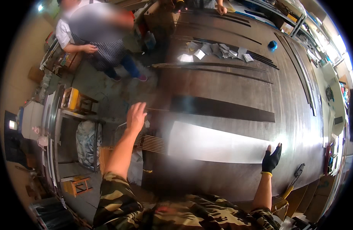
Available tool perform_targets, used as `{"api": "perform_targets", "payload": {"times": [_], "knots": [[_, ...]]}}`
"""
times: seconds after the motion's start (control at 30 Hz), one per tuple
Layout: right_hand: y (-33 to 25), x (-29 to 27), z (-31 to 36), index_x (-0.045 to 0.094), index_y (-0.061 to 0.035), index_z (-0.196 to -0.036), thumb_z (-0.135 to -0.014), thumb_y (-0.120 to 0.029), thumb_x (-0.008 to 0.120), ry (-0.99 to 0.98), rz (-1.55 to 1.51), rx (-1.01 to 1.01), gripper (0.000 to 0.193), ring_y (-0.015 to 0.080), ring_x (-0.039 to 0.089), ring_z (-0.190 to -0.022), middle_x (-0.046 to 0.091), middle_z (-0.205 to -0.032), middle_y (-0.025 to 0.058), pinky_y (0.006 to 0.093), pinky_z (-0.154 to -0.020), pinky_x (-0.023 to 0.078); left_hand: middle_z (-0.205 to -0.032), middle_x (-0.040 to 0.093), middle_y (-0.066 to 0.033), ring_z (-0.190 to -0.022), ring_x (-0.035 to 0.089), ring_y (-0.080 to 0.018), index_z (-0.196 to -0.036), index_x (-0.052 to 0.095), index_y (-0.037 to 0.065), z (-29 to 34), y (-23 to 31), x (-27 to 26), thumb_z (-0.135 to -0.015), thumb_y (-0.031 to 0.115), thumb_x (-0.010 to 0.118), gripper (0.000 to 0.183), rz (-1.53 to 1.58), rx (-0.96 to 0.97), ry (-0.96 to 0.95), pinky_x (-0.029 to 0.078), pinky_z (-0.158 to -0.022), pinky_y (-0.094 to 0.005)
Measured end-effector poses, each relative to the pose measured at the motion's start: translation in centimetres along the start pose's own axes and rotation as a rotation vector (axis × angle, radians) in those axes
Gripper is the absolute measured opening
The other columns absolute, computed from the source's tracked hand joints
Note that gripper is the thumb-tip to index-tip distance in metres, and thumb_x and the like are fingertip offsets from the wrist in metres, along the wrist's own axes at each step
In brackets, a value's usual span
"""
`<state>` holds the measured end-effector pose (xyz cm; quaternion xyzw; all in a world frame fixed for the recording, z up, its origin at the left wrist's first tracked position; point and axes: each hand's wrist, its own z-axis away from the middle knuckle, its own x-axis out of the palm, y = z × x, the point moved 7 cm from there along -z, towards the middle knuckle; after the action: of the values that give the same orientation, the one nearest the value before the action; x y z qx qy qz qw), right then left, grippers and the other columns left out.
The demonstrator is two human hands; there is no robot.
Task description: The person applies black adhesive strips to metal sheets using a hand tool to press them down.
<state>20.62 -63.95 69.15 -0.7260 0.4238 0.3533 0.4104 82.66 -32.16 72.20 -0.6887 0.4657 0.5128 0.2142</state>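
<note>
A long pale, shiny strip-shaped sheet (214,143) lies across the dark table in front of me. My right hand (271,159), in a black glove with bare fingertips, is at its right end with thumb and forefinger spread. My left hand (136,117) is bare and raised beyond the table's left edge, its fingers stretched out. Under the sheet's left end, a bundle of thin brown rods (153,144) sticks out. A dark flat strip (222,109) lies just beyond the sheet, and a thin rod's end reaches toward my left fingers.
Farther along the table (237,90) lie long thin rods (214,69), small grey pieces (222,51) and a blue crumpled item (272,45). A yellow-handled tool (293,182) is near right. A person in a striped apron (109,51) stands far left; another person's hands (221,9) are at the far end.
</note>
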Motion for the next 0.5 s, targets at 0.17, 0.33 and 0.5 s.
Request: {"api": "perform_targets", "payload": {"times": [0.17,0.33,0.5], "knots": [[-10.0,-2.2,10.1,0.022,0.0031,-0.154,-0.085,-0.019,0.068,-0.168,0.044,-0.351,0.086,0.0461,0.029,-0.145,0.028,-0.156,0.0311,0.0559,-0.118,0.023,-0.093,0.072,-0.0129,-0.086,0.069,-0.0239,-0.109,0.068,0.0,16.2,-6.8,1.1,-0.087,0.037,0.076,0.043,0.455,-0.814,-0.13,0.054,-0.079,-0.0359],[-27.7,-2.3,20.1,0.028,0.0022,-0.148,-0.084,-0.027,0.069,-0.551,-0.46,-0.619,0.082,0.0487,0.031,-0.139,0.031,-0.149,0.0315,0.055,-0.115,0.026,-0.073,0.063,0.0001,-0.06,0.054,-0.0071,-0.089,0.068,0.003,20.4,-3.0,1.0,-0.094,0.033,0.071,0.031,1.052,-1.141,-0.103,0.043,-0.052,-0.025],[-43.3,-2.1,25.4,0.045,0.0001,-0.126,-0.088,-0.026,0.064,-0.653,-0.46,-0.92,0.049,0.0396,0.045,-0.114,0.046,-0.121,0.0248,0.0479,-0.1,0.037,-0.067,0.061,0.0003,-0.061,0.053,-0.0085,-0.079,0.069,0.002,20.6,-4.0,1.2,-0.089,0.039,0.075,0.039,0.916,-1.074,-0.097,0.04,-0.055,-0.0264]]}}
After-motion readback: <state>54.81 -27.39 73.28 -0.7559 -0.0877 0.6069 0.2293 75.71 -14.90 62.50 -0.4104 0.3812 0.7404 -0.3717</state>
